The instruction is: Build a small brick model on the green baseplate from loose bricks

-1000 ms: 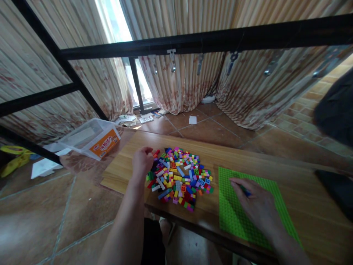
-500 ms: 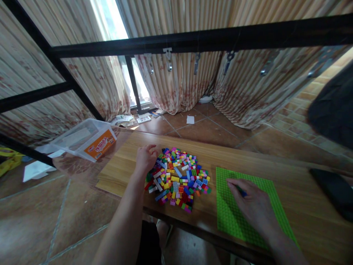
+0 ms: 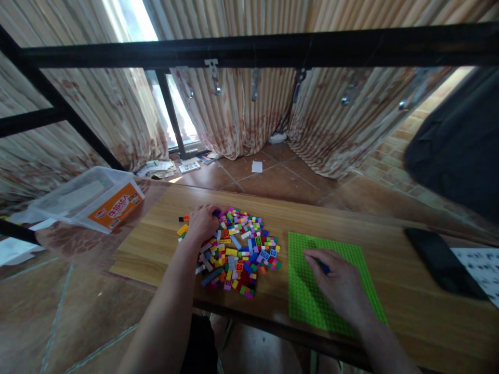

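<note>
My left hand [image 3: 203, 222] lies over the left upper edge of a pile of colourful toy bricks [image 3: 231, 251]. Its fingers are bent loosely down among the bricks, with the tips partly hidden; I see nothing gripped in them. By those fingertips is a dark blue brick [image 3: 217, 213]. A few bricks, among them a yellow brick [image 3: 183, 229], lie to the left of this hand. Over the green studded baseplate [image 3: 300, 301], my right hand [image 3: 335, 278] is closed around a small blue brick [image 3: 325, 268], mostly covered by the fingers.
The wooden table [image 3: 152, 244] carries pile and baseplate. A black flat object [image 3: 440, 259] and a sheet with writing [image 3: 479, 267] lie at the right. Left of the table stands a clear plastic box [image 3: 93, 208] with an orange label. A black metal rail [image 3: 249, 49] crosses beyond.
The view has turned a little to the right. My left hand has lowered into the pile's edge, and some bricks now lie to its left. My right hand stays over the baseplate with the blue brick.
</note>
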Tool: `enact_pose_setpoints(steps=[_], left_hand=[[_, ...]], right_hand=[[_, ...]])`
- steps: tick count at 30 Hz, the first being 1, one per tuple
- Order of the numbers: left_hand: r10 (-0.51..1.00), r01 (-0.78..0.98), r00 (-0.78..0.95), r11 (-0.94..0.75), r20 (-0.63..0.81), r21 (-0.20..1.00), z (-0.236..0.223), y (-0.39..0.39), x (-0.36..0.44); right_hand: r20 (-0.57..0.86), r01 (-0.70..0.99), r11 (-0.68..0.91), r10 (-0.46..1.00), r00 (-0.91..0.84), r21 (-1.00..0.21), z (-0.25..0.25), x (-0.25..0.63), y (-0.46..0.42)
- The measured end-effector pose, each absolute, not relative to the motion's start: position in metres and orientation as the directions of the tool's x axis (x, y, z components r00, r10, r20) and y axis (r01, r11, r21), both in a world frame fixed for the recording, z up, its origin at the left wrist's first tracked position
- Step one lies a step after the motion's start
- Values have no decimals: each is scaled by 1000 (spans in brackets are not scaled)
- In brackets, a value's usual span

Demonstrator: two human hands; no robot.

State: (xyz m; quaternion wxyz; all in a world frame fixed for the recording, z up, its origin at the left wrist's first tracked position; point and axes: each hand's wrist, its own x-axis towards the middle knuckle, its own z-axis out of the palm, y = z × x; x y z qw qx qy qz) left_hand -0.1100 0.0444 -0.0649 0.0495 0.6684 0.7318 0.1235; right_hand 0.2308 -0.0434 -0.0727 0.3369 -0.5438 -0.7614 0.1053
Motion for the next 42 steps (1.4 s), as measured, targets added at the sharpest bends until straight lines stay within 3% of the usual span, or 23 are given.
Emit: enact_pose_setpoints(steps=[19, 29, 37, 42], left_hand=[[989, 969, -149, 145, 5, 201, -42, 35, -111], [993, 949, -119, 118, -14, 292, -40, 32, -120], [977, 970, -194, 205, -92, 127, -32, 27, -103], [977, 968, -200, 209, -76, 142, -35, 28, -96]], right_hand=[[399, 767, 382, 899, -180, -515, -66, 231, -45], [392, 764, 365, 906, -161, -532, -65, 235, -45], [403, 764, 377, 899, -168, -523, -65, 235, -46], [392, 768, 370, 904, -168, -523, -65, 235, -46]])
